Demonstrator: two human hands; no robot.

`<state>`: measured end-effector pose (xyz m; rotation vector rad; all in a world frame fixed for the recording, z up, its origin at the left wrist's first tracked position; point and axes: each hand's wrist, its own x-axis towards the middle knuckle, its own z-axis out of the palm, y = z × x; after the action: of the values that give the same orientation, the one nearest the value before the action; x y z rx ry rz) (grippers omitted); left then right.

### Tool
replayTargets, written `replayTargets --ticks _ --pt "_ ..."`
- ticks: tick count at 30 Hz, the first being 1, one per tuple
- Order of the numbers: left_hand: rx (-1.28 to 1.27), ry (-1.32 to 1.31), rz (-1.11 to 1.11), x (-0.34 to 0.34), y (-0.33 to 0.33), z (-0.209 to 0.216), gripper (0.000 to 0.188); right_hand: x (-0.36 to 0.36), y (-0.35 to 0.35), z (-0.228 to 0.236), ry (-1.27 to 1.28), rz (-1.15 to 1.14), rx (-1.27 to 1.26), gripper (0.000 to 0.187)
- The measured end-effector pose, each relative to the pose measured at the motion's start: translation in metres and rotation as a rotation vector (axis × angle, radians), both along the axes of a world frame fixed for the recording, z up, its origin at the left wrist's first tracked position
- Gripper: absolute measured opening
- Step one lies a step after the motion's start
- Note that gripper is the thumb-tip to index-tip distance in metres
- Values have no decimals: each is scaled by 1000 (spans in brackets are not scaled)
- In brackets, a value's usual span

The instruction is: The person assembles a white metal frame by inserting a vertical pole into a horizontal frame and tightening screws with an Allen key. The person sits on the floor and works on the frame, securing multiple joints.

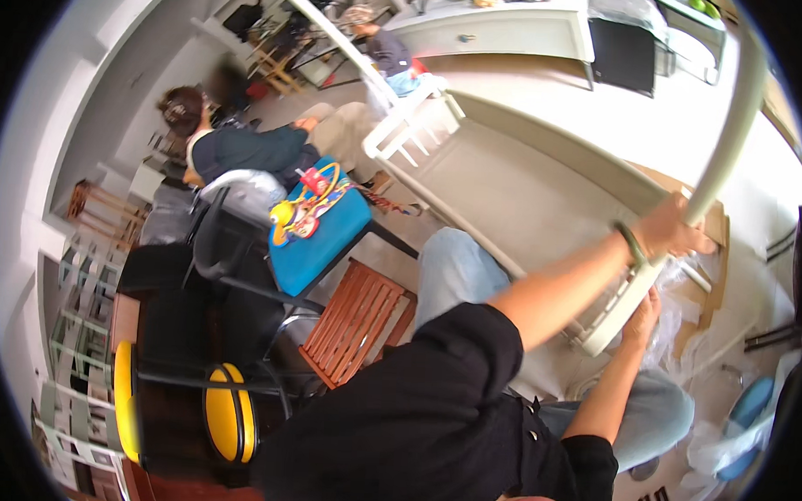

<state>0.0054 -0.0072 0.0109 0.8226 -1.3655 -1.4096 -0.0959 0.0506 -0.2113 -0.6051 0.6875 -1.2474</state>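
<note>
A long cream frame with a flat beige base and raised side rails stretches away in front of me. From its near end rises a thick cream pole. My left hand, below a dark bracelet, is closed around the foot of this pole, where it meets the end bar. Lower down, my right hand grips the end bar from its outer side; some of its fingers are hidden. At the far end stands a white slatted end piece with another thin pole.
Left of the frame are a blue-seated chair bearing colourful toys, a slatted wooden stool and black chairs with yellow parts. One person sits beyond; another crouches near a white desk. Clear plastic wrap and cardboard lie at right.
</note>
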Motion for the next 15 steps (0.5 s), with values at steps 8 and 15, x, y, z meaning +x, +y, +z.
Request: replayTargets --ticks 8,15 --pt "94 97 349 -21 33 -16 11 2 7 27 202 -55 62 28" --pt "-116 -141 461 -31 32 -76 19 -32 4 -28 -168 -378 695 13"
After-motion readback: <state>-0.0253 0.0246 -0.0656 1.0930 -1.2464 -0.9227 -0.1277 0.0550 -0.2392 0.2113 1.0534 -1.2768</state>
